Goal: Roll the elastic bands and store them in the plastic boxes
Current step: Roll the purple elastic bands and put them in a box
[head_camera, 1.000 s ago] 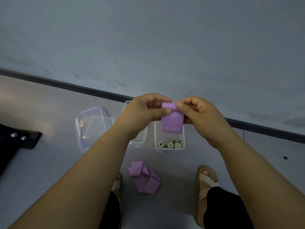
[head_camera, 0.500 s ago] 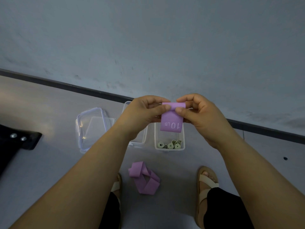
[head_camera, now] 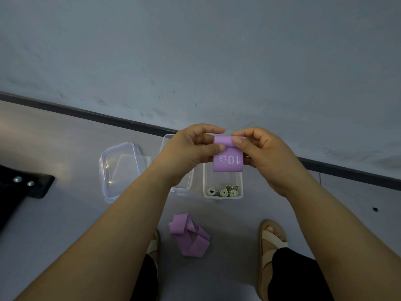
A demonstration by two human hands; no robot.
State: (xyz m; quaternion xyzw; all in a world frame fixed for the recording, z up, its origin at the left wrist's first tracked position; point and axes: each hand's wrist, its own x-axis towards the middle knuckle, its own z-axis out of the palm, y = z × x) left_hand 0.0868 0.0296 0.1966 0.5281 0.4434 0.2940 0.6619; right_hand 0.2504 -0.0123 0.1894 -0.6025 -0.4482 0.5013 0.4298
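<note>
A purple elastic band (head_camera: 227,161) marked "10 LB" hangs in the air between both hands, its top edge curled into a small roll. My left hand (head_camera: 191,148) pinches the roll's left end and my right hand (head_camera: 260,153) pinches its right end. Below them on the floor stands a clear plastic box (head_camera: 223,195) holding several rolled green bands (head_camera: 223,191). A second clear box (head_camera: 184,186) sits to its left, mostly hidden by my left wrist. Another purple band (head_camera: 189,235) lies loosely twisted on the floor nearer to me.
A clear lid (head_camera: 120,168) lies left of the boxes. A black object with two screws (head_camera: 26,185) sits at the left edge. My sandalled feet (head_camera: 272,240) are near the loose band. A dark skirting strip (head_camera: 86,115) and grey wall are behind.
The band's top edge has been turned over further into a roll, and the hanging part has grown slightly shorter. Both hands stay in nearly the same place.
</note>
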